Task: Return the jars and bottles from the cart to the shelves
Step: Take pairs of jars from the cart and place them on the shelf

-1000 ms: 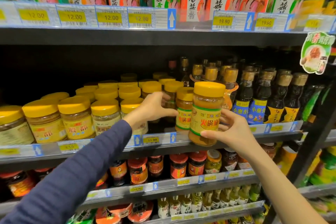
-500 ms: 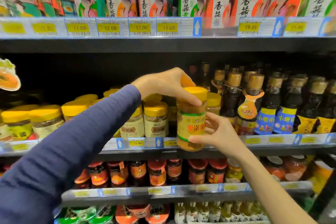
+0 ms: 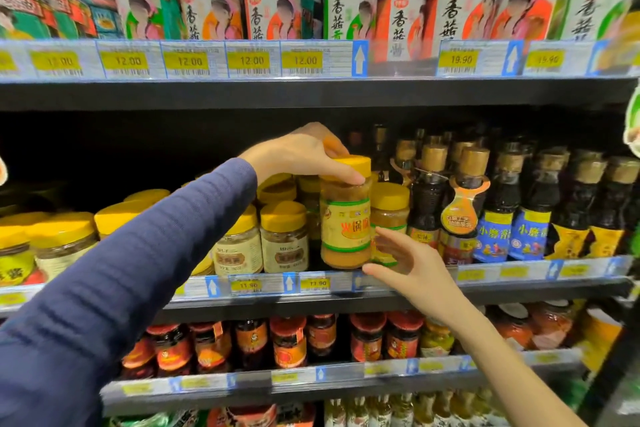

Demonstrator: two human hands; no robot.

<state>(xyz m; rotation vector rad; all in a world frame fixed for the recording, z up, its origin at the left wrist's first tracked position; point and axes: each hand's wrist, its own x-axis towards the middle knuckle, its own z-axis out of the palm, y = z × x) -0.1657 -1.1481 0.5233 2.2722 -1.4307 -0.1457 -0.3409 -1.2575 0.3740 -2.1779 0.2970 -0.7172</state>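
Note:
A jar point(image 3: 345, 222) with a yellow lid and a yellow and green label stands upright at the front of the middle shelf point(image 3: 519, 292), between other yellow-lidded jars and dark bottles. My left hand point(image 3: 301, 158) reaches in from above and grips the jar's lid with curled fingers. My right hand point(image 3: 407, 265) is at the jar's lower right. Its fingers are spread and straight, the thumb by the jar's base and the fingertips touching its side. The cart is out of view.
Yellow-lidded jars point(image 3: 284, 239) fill the middle shelf on the left, with one more point(image 3: 389, 208) right behind the held jar. Dark sauce bottles point(image 3: 498, 211) stand close on the right. Tall labelled jars point(image 3: 272, 0) line the top shelf, and red-lidded jars point(image 3: 287, 340) the shelf below.
My left hand came off the shelf jars onto the held jar's lid. The jar went from in front of the shelf into the row. My right hand's grip has opened.

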